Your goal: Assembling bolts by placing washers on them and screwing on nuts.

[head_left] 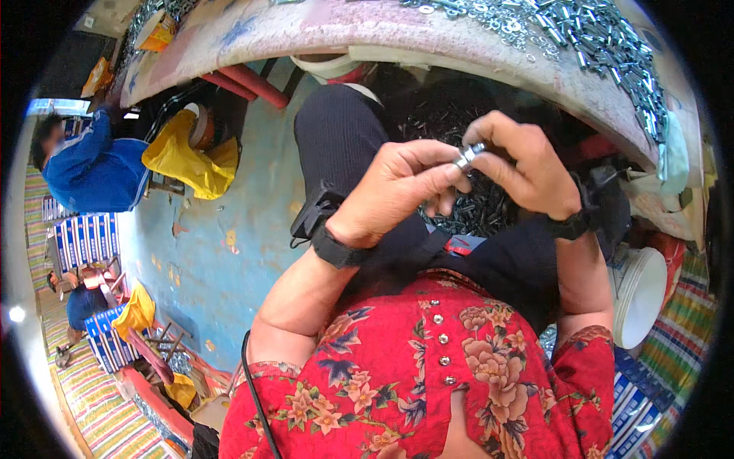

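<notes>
Above my lap, both hands meet at a small shiny metal bolt fitting point(469, 156) with ring-like ridges. My left hand point(390, 180) is closed, pinching its near-left end between thumb and fingertips. The thumb and forefinger of my right hand point(527, 164) close on its other end; which part is a nut or washer is too small to tell. Below the hands lies a heap of dark metal bolts point(482, 205) between my knees, partly hidden by the hands and wrists. Black bands wrap both wrists.
A worktable point(306, 30) curves across the front, with loose washers point(489, 19) and a pile of metal sleeves point(604, 46) at its right. A white bucket point(641, 298) stands at my right. On the left, a person in blue point(99, 168) sits near a yellow cloth point(191, 157).
</notes>
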The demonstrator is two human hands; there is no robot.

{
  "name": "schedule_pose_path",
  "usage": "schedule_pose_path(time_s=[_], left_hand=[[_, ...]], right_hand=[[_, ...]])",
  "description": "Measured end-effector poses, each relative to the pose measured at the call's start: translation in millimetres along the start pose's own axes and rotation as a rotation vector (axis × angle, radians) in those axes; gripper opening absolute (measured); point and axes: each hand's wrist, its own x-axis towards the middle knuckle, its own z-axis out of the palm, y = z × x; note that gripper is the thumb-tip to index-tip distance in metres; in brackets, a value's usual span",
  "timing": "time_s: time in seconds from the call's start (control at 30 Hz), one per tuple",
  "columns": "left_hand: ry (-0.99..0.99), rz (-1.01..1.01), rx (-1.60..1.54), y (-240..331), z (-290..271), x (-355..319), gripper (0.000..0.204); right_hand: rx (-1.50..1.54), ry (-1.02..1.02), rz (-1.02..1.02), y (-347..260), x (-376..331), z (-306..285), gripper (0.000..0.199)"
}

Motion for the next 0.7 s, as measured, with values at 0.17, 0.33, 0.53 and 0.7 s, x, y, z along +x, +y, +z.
schedule_pose_path(time_s=[0.17,0.33,0.53,0.7], left_hand=[[-0.015,0.023,0.283,-45,4,3,0.018],[0.012,0.067,0.391,-66,3,7,0.018],[0.192,0.322,0.768,-55,-8,20,0.033],[0.201,0.469,0.523,17,-3,9,0.036]], right_hand=[[-0.103,-0.008,0.065,33,-39,37,0.015],[-0.082,0.008,0.196,41,-52,47,0.018],[-0.231,0.231,0.189,60,-54,38,0.03],[0.009,0.361,0.094,10,-38,-2,0.036]])
